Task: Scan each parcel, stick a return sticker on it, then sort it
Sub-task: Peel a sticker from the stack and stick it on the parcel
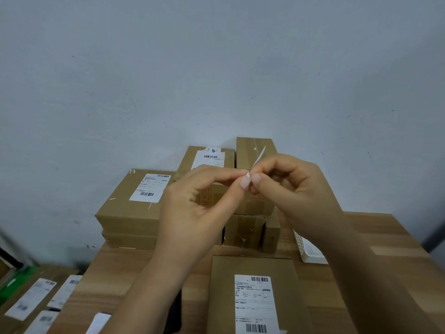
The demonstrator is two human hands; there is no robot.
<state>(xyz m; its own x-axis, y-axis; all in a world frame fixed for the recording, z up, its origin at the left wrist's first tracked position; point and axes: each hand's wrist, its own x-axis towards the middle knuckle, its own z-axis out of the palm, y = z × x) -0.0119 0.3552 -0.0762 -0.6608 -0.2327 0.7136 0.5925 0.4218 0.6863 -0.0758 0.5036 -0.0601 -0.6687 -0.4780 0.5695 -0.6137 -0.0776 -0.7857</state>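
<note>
The sticker step looks to be in hand: the left hand [192, 208] and the right hand [296, 189] meet thumb to thumb above the worktop [120, 273], and each grip is closed down to a fine pinch, thumb and forefinger tips pressed on the lower end of a narrow white return sticker [257, 160], the other fingers loosely curled and holding nothing. The strip stands up from the pinch, tilted to the right, seen nearly edge-on, so I cannot tell whether its backing is already off or is being peeled; the pose suits peeling. It touches no parcel. Directly below the hands, near the front edge of the worktop, lies the parcel in hand [252, 268], flat, its shipping label facing up, with no return sticker visible on the part that shows. Whether it has been scanned cannot be read from here; no scanner is plainly in view. What is left for this one, as I judge it, is to press the sticker down and sort it. Behind the hands, against the wall, stacked parcels [134, 203] wait, several with labels up, so much of the task seems to remain. A white basket [310, 251] sits to the right of the stack, and lower down to the left lie labelled parcels [33, 297], perhaps ones already sorted.
</note>
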